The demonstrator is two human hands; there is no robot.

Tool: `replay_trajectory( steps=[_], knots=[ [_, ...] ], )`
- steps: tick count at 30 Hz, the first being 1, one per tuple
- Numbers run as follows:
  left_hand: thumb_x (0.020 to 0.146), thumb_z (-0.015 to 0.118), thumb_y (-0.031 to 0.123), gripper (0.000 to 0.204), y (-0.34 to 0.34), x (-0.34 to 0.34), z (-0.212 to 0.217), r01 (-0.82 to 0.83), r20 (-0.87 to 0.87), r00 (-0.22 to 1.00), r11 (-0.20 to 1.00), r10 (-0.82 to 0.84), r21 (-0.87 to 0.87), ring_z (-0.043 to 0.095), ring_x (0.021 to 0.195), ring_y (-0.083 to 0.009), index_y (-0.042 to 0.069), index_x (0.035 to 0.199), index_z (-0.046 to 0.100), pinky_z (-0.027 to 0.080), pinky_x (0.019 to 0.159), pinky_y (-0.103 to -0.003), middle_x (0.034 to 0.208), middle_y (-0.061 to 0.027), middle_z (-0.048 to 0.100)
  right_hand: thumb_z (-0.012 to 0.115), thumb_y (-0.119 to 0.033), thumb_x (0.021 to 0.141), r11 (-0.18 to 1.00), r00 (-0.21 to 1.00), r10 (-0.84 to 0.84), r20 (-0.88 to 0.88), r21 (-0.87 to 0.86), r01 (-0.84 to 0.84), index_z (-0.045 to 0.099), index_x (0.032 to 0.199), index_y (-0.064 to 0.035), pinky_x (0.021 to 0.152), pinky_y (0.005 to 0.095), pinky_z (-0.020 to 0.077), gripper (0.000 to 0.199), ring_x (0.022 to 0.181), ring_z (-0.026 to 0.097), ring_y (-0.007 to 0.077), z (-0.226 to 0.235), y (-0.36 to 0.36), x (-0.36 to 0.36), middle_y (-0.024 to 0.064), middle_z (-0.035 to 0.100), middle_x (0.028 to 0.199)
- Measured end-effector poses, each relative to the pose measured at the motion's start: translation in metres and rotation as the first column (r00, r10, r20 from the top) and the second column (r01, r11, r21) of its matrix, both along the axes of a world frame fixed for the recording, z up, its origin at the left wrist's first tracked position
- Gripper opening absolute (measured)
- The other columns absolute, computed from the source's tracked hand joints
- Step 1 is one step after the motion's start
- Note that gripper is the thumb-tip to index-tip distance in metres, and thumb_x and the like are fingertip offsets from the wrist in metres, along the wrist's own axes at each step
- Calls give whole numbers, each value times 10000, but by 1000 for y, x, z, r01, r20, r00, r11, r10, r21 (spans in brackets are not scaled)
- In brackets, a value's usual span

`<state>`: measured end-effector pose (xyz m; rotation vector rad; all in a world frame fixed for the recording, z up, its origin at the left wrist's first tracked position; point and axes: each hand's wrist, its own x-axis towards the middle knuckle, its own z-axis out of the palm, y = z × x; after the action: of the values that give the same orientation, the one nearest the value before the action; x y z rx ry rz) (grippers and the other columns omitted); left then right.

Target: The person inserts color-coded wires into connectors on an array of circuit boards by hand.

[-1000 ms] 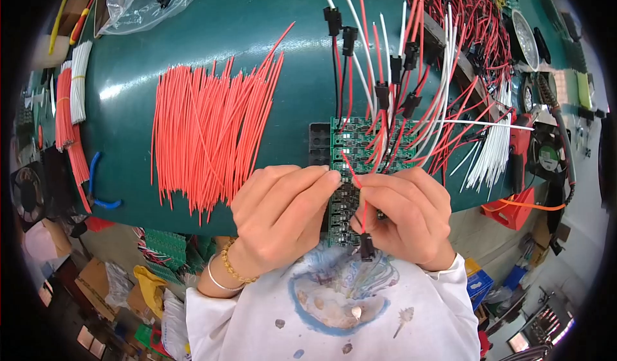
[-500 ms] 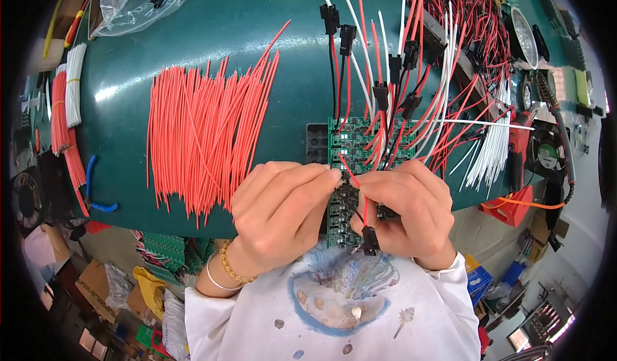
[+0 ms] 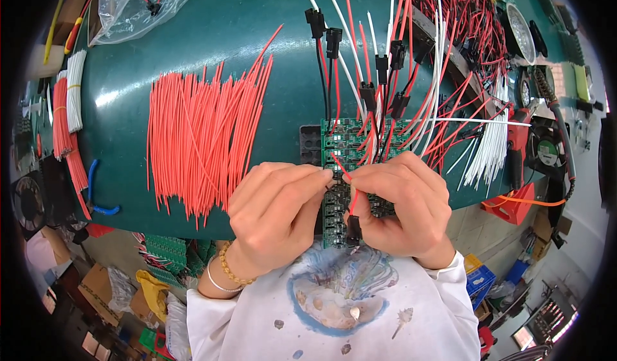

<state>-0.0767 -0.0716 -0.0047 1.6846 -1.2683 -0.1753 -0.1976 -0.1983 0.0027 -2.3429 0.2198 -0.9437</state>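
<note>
A panel of green circuit boards (image 3: 334,214) lies in front of me at the table's near edge. Over it, my right hand (image 3: 408,203) is closed in a pinch on a red wire (image 3: 340,163). This wire belongs to a lead whose black connector (image 3: 353,230) hangs below those fingers. At the panel's left side, the thumb and fingertips of my left hand (image 3: 276,199) are pressed together; what they hold is too small to make out. Black connectors (image 3: 367,96) on leads, with loose red and white wires, rise from the panel's far part.
A wide pile of red wires (image 3: 202,139) lies to the left. White wires (image 3: 488,146) and a red-handled tool (image 3: 517,139) are at the right. Tangled red and black leads (image 3: 450,14) fill the far right. A black ribbed block (image 3: 310,139) shows beside the panel.
The panel and its standing leads have shifted slightly left in the picture. The hanging black connector has swung left, toward my left hand. Both hands keep their pinches.
</note>
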Motion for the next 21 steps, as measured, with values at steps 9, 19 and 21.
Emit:
replay_trajectory(
  steps=[9,19,21],
  knots=[
    [696,714,-64,145,-17,-3,14,-121,4,993,988,121,98,593,647,-265,-1,806,645,469,570,-333,744,-99,634,649,84,674,989,988,-143,-57,34,145,607,844,37,459,250,402,181,530,539,173,18,1,-22,108,647,710],
    [713,770,21,178,-25,-4,11,-231,37,973,944,228,235,499,574,-199,21,728,593,386,525,-327,662,-65,545,764,-155,760,672,542,-711,-448,-207,711,619,751,-66,437,285,379,170,437,520,148,-16,-33,-63,12,545,520],
    [716,775,32,176,-19,-6,17,-282,85,959,915,269,289,470,564,-187,25,739,601,364,517,-313,660,-52,534,748,-125,773,671,567,-676,-471,-76,738,607,731,-56,422,268,356,163,417,495,118,-14,-36,-72,1,538,508]
  ],
)
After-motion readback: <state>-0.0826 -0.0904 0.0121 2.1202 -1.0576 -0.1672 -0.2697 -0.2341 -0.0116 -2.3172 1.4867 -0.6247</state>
